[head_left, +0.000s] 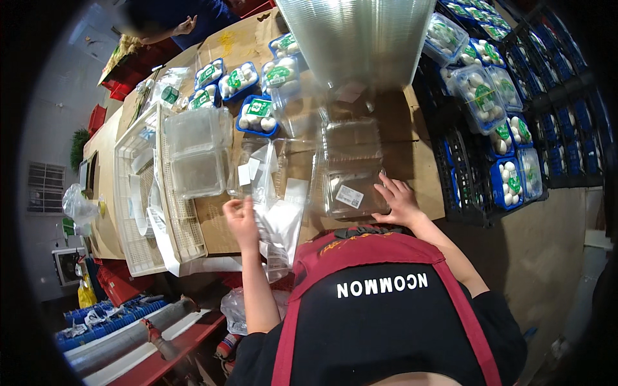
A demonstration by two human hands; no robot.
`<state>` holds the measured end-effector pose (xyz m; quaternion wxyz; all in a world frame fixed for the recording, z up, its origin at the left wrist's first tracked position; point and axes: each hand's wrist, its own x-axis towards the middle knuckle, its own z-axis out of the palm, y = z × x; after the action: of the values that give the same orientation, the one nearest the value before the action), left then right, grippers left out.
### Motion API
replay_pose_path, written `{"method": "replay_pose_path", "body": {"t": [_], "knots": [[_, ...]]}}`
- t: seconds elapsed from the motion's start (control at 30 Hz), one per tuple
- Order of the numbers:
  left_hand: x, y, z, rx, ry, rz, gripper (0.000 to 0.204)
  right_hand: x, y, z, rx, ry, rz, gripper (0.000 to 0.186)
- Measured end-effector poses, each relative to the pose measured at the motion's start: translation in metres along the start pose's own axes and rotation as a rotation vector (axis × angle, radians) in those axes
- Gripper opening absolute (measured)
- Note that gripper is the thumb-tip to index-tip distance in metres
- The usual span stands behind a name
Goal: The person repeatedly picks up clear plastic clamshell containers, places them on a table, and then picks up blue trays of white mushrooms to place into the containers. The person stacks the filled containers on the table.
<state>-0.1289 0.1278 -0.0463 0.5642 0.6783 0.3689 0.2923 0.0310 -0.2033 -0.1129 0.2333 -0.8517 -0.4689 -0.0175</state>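
Observation:
My right hand (400,202) has its fingers spread against the right side of a clear plastic box (332,204) with a white printed label on its lid. Something whitish shows inside the box; I cannot make out what. The box's raised clear lid half (351,138) extends away from me. To the left, my left hand (241,222) is closed, its fingers curled together beside white label strips (283,222) on the table. Whatever it pinches, if anything, is too small to tell. Small white labels (248,171) lie just beyond that hand.
A tall stack of clear containers (357,38) stands at the back. Blue trays of white mushrooms (257,116) sit at the back left, more in black crates (463,174) at right. At left are a cream plastic crate (138,238) and empty clear boxes (196,154). Another person's hand (185,26) shows far back.

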Motion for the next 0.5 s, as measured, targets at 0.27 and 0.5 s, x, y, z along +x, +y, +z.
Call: {"method": "replay_pose_path", "body": {"t": [0.27,0.5], "knots": [[-0.042,0.007,0.071,0.6,-0.726,-0.118,0.05,0.038,-0.003,-0.035,0.126,0.214,0.065,0.035],[-0.04,0.018,0.117,0.572,-0.706,0.028,0.048,0.023,0.019,-0.055,0.175,0.521,0.51,0.035]]}}
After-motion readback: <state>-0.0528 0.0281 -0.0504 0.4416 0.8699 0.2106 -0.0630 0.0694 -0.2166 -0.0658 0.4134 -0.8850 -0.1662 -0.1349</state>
